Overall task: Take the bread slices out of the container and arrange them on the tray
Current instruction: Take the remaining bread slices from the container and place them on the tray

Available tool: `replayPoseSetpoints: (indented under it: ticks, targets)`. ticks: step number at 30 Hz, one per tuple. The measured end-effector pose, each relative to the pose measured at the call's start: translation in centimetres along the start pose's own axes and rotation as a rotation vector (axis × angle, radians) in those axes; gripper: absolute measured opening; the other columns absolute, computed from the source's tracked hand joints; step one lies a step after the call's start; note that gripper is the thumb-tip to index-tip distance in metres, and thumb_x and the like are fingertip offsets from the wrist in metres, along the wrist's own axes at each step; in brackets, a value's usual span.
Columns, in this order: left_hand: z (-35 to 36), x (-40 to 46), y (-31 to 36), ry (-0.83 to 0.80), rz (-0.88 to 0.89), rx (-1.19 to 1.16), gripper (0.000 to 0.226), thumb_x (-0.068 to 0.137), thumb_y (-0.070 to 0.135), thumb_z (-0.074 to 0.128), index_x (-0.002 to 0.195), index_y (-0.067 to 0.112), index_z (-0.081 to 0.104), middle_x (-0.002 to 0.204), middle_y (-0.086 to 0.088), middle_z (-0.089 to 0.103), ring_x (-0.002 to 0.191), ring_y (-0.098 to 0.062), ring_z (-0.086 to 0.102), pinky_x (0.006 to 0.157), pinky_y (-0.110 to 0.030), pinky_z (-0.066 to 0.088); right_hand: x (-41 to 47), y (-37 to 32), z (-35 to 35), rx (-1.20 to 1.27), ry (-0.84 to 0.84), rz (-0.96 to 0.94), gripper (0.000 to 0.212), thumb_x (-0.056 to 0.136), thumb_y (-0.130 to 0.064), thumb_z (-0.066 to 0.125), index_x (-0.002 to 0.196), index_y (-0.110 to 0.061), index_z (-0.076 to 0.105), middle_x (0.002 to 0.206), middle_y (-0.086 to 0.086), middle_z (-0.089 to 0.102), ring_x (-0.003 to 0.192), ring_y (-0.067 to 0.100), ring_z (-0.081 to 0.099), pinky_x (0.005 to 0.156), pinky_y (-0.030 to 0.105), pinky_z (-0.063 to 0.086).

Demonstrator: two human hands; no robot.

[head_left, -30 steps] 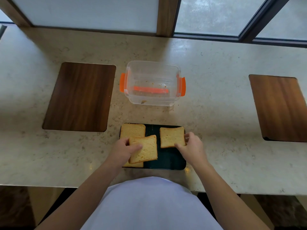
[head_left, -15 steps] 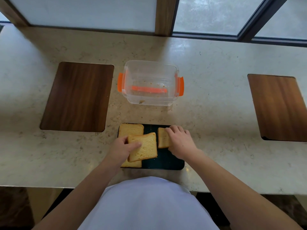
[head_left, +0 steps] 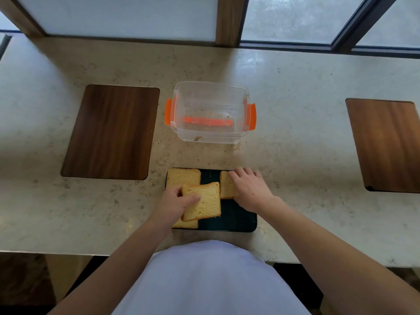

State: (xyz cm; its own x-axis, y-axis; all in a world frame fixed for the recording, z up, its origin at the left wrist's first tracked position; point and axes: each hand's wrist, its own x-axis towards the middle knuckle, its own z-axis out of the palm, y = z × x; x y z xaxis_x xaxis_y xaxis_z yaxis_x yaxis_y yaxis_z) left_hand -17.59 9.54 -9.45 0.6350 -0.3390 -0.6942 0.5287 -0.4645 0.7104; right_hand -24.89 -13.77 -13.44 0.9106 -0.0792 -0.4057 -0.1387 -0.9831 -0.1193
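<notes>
Bread is already out of the clear plastic container with orange side clips (head_left: 210, 112), which stands on the beige speckled stone counter (head_left: 295, 155) just beyond the tray and appears to hold only crumbs. All visible slices are gathered on the dark rectangular tray (head_left: 236, 220) at the near edge of the counter, within easy reach of both hands.

A golden square bread slice (head_left: 204, 201) is pinched at its left edge by the left hand (head_left: 173, 204), thumb on top and fingers underneath; it is tilted and overlaps the slices beneath it, so it is probably being held up for placing on the bare dark part of the tray. A far-left toast slice (head_left: 183, 177) lies flat in the tray's back left corner, and the corner of a near-left slice (head_left: 185, 224) shows beneath the held one.

The right hand (head_left: 248, 192) is laid with straight fingers flat on the far-right toast slice (head_left: 226, 186); nothing is gripped, and the slice seems to be pressed or nudged towards its corner to leave room.

Two dark wooden rectangular boards (head_left: 111, 133) (head_left: 386, 144) are set into the counter, well apart on either side.
</notes>
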Motion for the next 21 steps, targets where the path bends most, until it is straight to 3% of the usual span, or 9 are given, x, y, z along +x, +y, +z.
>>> replayPoseSetpoints:
  ticks: [3,6,9,11,14,18,21]
  targets:
    - [0.2,-0.1,0.2,0.002,-0.011,0.029,0.012,0.089,0.025,0.075,0.100,0.022,0.072,0.098,-0.001,0.077,0.091,-0.018,0.075,0.080,-0.039,0.062,-0.2,0.2,-0.2,0.000,0.007,0.011,0.077,0.078,-0.034,0.076,0.145,-0.019,0.040,0.142,0.006,0.049,0.128,0.032,0.045,0.102,0.048,0.042]
    - [0.4,-0.2,0.3,-0.017,-0.028,0.050,0.014,0.090,0.027,0.075,0.101,0.020,0.071,0.099,-0.002,0.076,0.087,-0.016,0.075,0.073,-0.033,0.060,-1.3,0.1,-0.5,0.155,0.064,0.099,0.070,0.083,-0.042,0.071,0.144,-0.021,0.044,0.142,0.002,0.050,0.129,0.029,0.044,0.102,0.046,0.043]
    - [1.1,-0.3,0.4,-0.047,-0.067,-0.023,0.019,0.089,0.023,0.075,0.106,0.018,0.068,0.104,-0.005,0.075,0.093,-0.021,0.074,0.076,-0.037,0.061,-3.2,-0.9,-0.6,0.631,0.218,0.265,0.035,0.093,-0.034,0.065,0.125,-0.020,0.065,0.119,-0.004,0.068,0.110,0.016,0.061,0.093,0.037,0.053]
    - [1.8,-0.3,0.6,-0.082,-0.111,-0.101,0.027,0.089,0.019,0.075,0.113,0.015,0.065,0.110,-0.007,0.073,0.100,-0.026,0.072,0.084,-0.045,0.062,-4.5,-1.7,-0.9,1.087,0.128,0.383,0.022,0.097,-0.037,0.061,0.110,-0.023,0.072,0.103,-0.004,0.075,0.092,0.009,0.070,0.083,0.030,0.058]
    - [2.9,-0.2,0.7,-0.133,-0.138,-0.167,0.030,0.088,0.016,0.076,0.116,0.014,0.064,0.114,-0.009,0.073,0.102,-0.027,0.073,0.084,-0.046,0.063,-6.3,-2.7,-0.4,1.568,-0.074,0.411,0.018,0.096,-0.036,0.064,0.106,-0.026,0.074,0.098,-0.002,0.079,0.089,0.011,0.075,0.071,0.024,0.060]
    - [4.3,0.1,-0.1,-0.134,-0.164,-0.138,0.032,0.092,0.014,0.071,0.121,0.011,0.059,0.118,-0.012,0.069,0.104,-0.026,0.072,0.086,-0.044,0.063,-7.8,-2.8,1.4,1.644,0.004,0.558,0.021,0.094,-0.025,0.069,0.114,-0.019,0.070,0.106,0.002,0.077,0.094,0.017,0.075,0.072,0.029,0.060]
    - [5.5,0.1,-1.3,-0.079,-0.180,0.025,0.033,0.094,0.011,0.069,0.123,0.008,0.055,0.120,-0.015,0.065,0.103,-0.025,0.070,0.084,-0.037,0.062,-8.5,-2.3,2.9,1.520,0.056,0.720,0.025,0.092,-0.028,0.070,0.115,-0.020,0.063,0.104,-0.001,0.070,0.091,0.012,0.068,0.063,0.023,0.050]
